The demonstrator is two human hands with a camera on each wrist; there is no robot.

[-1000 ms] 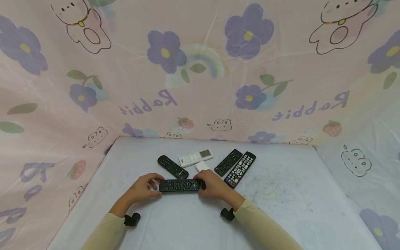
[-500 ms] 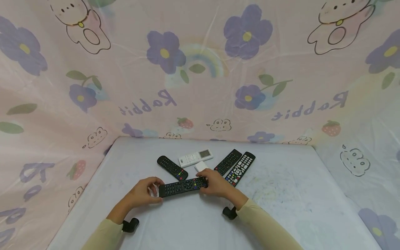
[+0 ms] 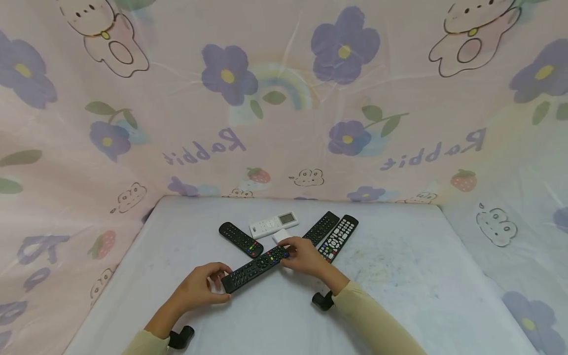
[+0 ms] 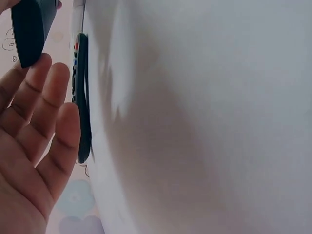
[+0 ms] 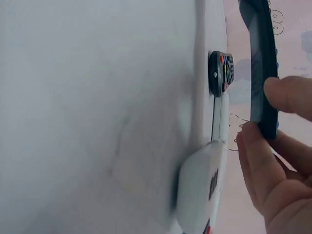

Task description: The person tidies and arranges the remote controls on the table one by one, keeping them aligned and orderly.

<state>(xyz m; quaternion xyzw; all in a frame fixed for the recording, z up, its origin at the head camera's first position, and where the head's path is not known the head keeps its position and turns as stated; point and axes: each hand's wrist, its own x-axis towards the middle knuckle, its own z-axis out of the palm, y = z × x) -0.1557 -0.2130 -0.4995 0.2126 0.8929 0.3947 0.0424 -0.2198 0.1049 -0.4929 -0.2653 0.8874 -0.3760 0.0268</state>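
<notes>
A long black remote control (image 3: pixel 255 270) with rows of buttons slants between both hands, its right end farther from me. My left hand (image 3: pixel 197 287) holds its near-left end, thumb at one corner and fingertips at the other. In the left wrist view the fingers (image 4: pixel 51 97) reach to the underside of that end, above the tabletop. My right hand (image 3: pixel 304 256) pinches the far end between thumb and fingers. The right wrist view shows the remote's edge (image 5: pixel 263 63) raised over the table, the fingertips around its lower end.
On the white table (image 3: pixel 377 305) lie a black remote with coloured buttons (image 3: pixel 241 239), a white remote with a screen (image 3: pixel 273 225) and a small white object (image 3: pixel 280 235). At right are another black remote (image 3: pixel 324 227) and one with white buttons (image 3: pixel 339 236). Patterned curtains (image 3: pixel 284 148) surround it.
The held remote has turned from level to slanted, its left end coming nearer to me and its right end moving away. The left hand has shifted toward me with it.
</notes>
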